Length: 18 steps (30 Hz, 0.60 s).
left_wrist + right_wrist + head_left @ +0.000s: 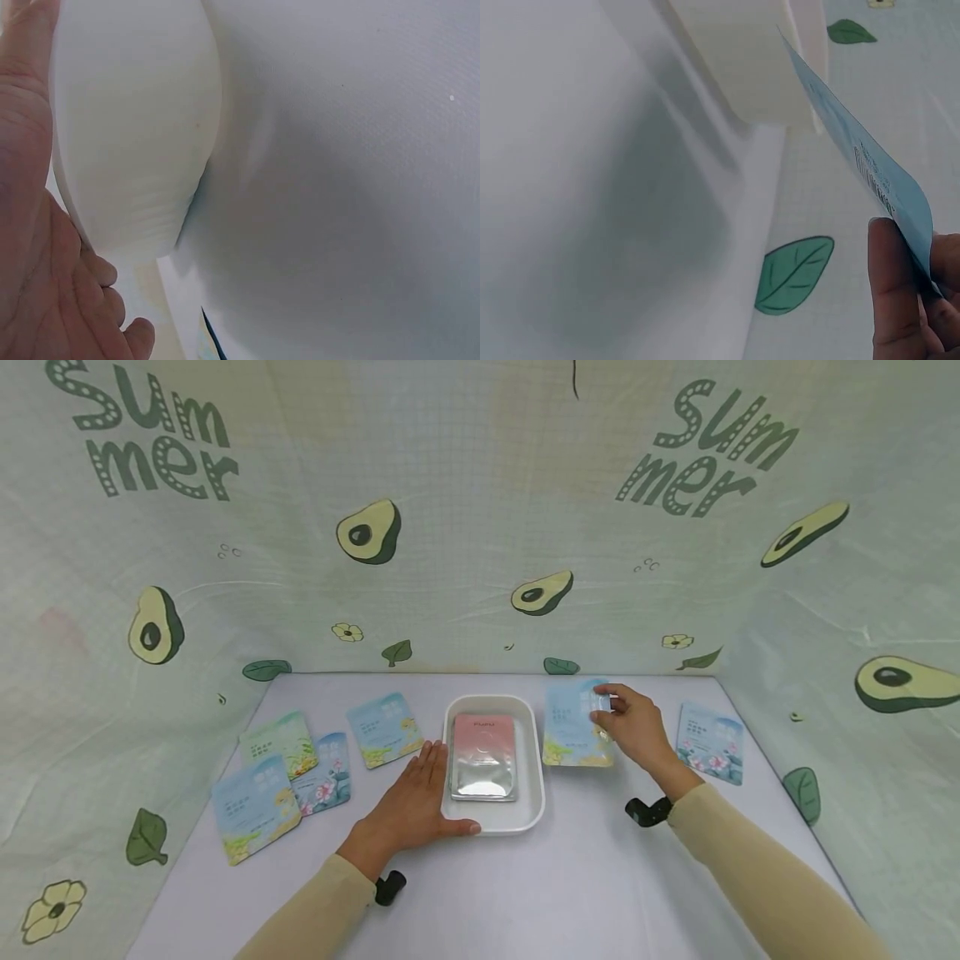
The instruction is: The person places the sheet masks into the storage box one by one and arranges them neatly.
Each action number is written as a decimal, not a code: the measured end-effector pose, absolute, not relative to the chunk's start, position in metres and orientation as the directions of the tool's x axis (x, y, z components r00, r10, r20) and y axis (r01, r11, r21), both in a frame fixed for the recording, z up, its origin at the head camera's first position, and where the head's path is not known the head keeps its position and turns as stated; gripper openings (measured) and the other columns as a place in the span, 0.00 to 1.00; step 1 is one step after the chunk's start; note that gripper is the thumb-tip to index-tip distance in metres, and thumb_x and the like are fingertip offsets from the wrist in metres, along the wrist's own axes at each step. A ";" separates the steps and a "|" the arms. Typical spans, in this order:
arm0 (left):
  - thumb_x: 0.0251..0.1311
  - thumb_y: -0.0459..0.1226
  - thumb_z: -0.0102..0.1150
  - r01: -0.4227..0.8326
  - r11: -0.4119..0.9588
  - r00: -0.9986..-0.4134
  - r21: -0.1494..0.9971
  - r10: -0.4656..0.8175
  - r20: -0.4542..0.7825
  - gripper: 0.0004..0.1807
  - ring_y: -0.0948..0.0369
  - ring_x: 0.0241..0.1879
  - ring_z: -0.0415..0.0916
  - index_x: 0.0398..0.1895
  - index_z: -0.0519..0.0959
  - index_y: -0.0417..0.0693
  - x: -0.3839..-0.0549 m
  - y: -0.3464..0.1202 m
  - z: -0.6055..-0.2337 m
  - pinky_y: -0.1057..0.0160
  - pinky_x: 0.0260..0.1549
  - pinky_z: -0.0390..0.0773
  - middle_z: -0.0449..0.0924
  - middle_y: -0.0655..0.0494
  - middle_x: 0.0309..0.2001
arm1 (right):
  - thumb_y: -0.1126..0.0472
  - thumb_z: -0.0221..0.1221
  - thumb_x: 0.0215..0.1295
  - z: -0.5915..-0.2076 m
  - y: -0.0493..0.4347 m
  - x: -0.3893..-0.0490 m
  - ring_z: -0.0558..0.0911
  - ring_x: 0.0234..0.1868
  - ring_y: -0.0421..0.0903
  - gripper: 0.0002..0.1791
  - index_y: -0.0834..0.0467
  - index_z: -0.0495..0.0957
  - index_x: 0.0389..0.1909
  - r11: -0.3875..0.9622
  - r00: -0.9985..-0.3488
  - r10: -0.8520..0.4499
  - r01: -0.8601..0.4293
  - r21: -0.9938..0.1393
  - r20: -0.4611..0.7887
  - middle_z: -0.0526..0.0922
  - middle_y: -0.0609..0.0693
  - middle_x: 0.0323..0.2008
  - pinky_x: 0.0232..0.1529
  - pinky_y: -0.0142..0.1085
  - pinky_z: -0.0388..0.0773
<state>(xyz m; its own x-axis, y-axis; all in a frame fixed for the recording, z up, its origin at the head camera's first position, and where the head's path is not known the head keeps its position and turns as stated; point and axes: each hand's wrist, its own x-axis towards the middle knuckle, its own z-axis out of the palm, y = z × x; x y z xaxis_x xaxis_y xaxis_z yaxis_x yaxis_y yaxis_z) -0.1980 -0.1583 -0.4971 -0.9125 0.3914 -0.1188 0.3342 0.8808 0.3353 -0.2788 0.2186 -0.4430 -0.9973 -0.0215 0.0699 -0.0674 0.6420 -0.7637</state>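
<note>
A white tray (534,777) stands in the middle of the table with a pink-and-silver sheet mask packet (483,752) lying inside. My left hand (411,800) rests against the tray's left side, fingers straight along the wall and thumb stretched over the near rim. The left wrist view shows the tray's outer wall (135,127) beside the palm. Just right of the tray, my right hand (639,727) pinches a light blue sheet mask packet (572,727) by its right edge. In the right wrist view this blue packet (855,154) stands tilted, edge toward the camera, above the table.
Left of the tray lie a blue packet (385,729), a green packet (281,745), a flowered blue packet (324,775) and another light blue one (255,810), the last three overlapping. A flowered packet (710,743) lies far right. Patterned cloth (465,527) walls the table's back and sides.
</note>
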 end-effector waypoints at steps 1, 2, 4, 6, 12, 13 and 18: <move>0.52 0.80 0.58 0.336 0.882 -0.912 0.331 0.392 -0.118 0.77 0.45 0.86 0.31 0.86 0.39 0.36 -0.198 -0.158 -0.497 0.45 0.83 0.46 0.38 0.39 0.86 | 0.60 0.64 0.75 -0.440 0.217 -0.279 0.75 0.71 0.67 0.25 0.57 0.76 0.70 0.638 -0.997 -0.022 -0.073 -0.767 0.076 0.75 0.71 0.70 0.61 0.60 0.81; 0.52 0.80 0.58 0.337 0.882 -0.912 0.330 0.392 -0.117 0.77 0.45 0.86 0.32 0.86 0.39 0.36 -0.198 -0.158 -0.497 0.45 0.83 0.46 0.39 0.39 0.86 | 0.60 0.64 0.75 -0.438 0.216 -0.279 0.76 0.70 0.67 0.25 0.57 0.76 0.70 0.638 -0.996 -0.020 -0.078 -0.766 0.084 0.75 0.71 0.70 0.60 0.58 0.82; 0.52 0.80 0.58 0.339 0.883 -0.913 0.325 0.392 -0.114 0.76 0.45 0.86 0.32 0.86 0.40 0.36 -0.198 -0.158 -0.497 0.45 0.83 0.46 0.39 0.39 0.86 | 0.60 0.64 0.75 -0.433 0.213 -0.279 0.82 0.63 0.65 0.25 0.57 0.77 0.70 0.633 -0.995 -0.016 -0.086 -0.769 0.098 0.79 0.70 0.66 0.52 0.51 0.86; 0.52 0.80 0.58 0.341 0.884 -0.913 0.321 0.393 -0.112 0.76 0.45 0.86 0.32 0.86 0.40 0.36 -0.198 -0.158 -0.497 0.45 0.83 0.46 0.39 0.39 0.86 | 0.61 0.64 0.74 -0.429 0.208 -0.280 0.85 0.54 0.60 0.24 0.58 0.77 0.69 0.625 -0.994 -0.010 -0.093 -0.775 0.111 0.82 0.69 0.61 0.43 0.42 0.86; 0.52 0.81 0.57 0.346 0.890 -0.914 0.296 0.390 -0.106 0.76 0.45 0.86 0.33 0.86 0.40 0.36 -0.197 -0.158 -0.496 0.44 0.83 0.46 0.39 0.39 0.86 | 0.64 0.65 0.73 -0.421 0.186 -0.280 0.83 0.41 0.51 0.24 0.59 0.77 0.68 0.555 -0.995 -0.018 -0.093 -0.827 0.100 0.86 0.65 0.53 0.33 0.27 0.81; 0.52 0.81 0.57 0.345 0.891 -0.914 0.295 0.390 -0.108 0.76 0.45 0.86 0.33 0.86 0.40 0.36 -0.197 -0.158 -0.496 0.44 0.83 0.46 0.39 0.39 0.86 | 0.64 0.65 0.73 -0.421 0.182 -0.281 0.83 0.42 0.51 0.24 0.59 0.77 0.68 0.542 -0.995 -0.024 -0.092 -0.835 0.094 0.86 0.65 0.53 0.34 0.27 0.82; 0.52 0.81 0.56 0.344 0.896 -0.914 0.281 0.388 -0.118 0.76 0.44 0.86 0.33 0.86 0.40 0.36 -0.197 -0.158 -0.494 0.44 0.83 0.46 0.38 0.39 0.86 | 0.65 0.65 0.72 -0.425 0.156 -0.282 0.86 0.44 0.51 0.24 0.60 0.77 0.68 0.489 -0.996 -0.052 -0.086 -0.868 0.070 0.86 0.65 0.55 0.35 0.28 0.83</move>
<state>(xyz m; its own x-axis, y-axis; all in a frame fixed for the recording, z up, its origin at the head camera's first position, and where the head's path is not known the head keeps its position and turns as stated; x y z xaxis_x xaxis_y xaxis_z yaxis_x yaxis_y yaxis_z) -0.1968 -0.1576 -0.4944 -0.9143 0.3876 -0.1175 0.3437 0.8960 0.2812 -0.2815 0.1561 -0.4248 -0.9962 -0.0523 0.0696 -0.0863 0.4891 -0.8680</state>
